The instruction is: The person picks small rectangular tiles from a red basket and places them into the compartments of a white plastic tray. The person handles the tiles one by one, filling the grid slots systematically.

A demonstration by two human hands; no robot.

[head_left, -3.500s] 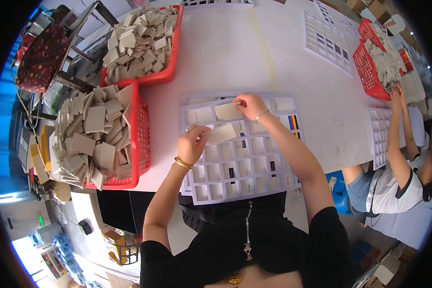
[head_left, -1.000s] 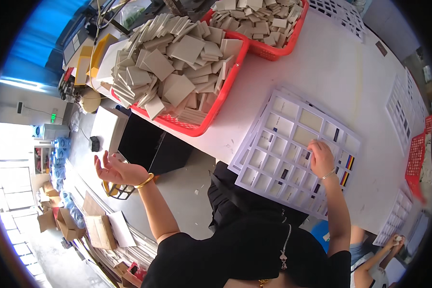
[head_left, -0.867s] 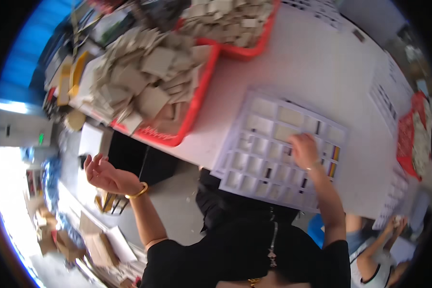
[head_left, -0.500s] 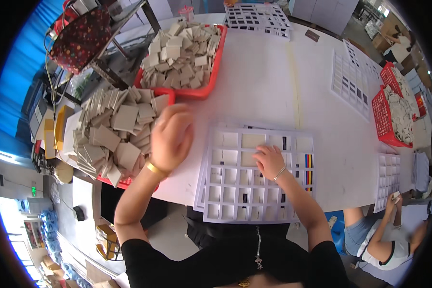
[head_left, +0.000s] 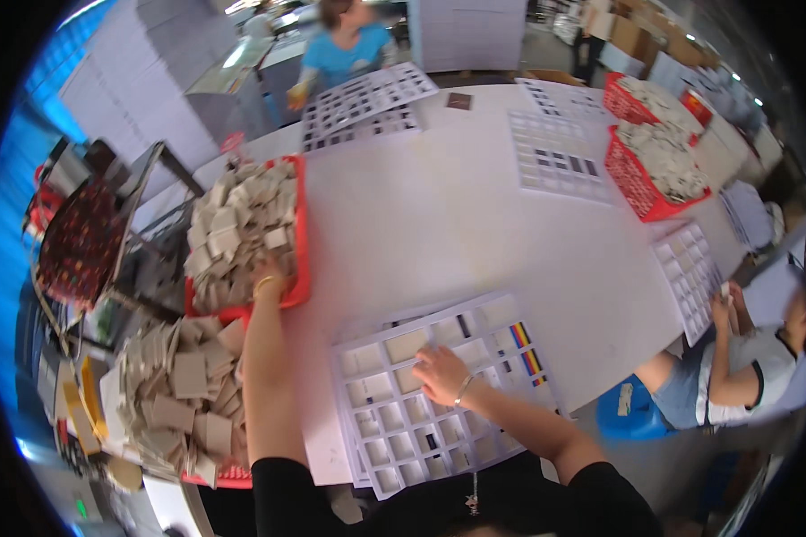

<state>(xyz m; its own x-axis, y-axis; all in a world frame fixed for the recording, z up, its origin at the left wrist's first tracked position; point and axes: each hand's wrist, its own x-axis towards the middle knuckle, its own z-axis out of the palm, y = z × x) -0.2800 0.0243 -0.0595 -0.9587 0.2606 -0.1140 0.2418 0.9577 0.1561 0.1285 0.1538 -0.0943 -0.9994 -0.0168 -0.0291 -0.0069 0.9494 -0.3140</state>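
A white card [head_left: 401,447] with a grid of square pockets lies at the table's near edge, with small colour stripes on its right side. My right hand [head_left: 441,376] rests flat on its middle, fingers spread, holding nothing. My left hand [head_left: 269,272] reaches forward into a red basket [head_left: 299,234] heaped with beige square tiles. Its fingers are buried among the tiles, so I cannot tell whether they grip one. A second red basket [head_left: 217,476] of the same tiles stands nearer, left of my left forearm.
More grid cards [head_left: 557,157] lie across the white table [head_left: 439,224]. Two red baskets [head_left: 638,183] of tiles stand at the far right. A person [head_left: 743,362] works at the right edge, another person [head_left: 345,43] at the far end. A metal rack [head_left: 157,224] stands left.
My left hand rose from below the table's left side, passed over the near basket, and now reaches into the farther one. My right hand stayed on the grid card.
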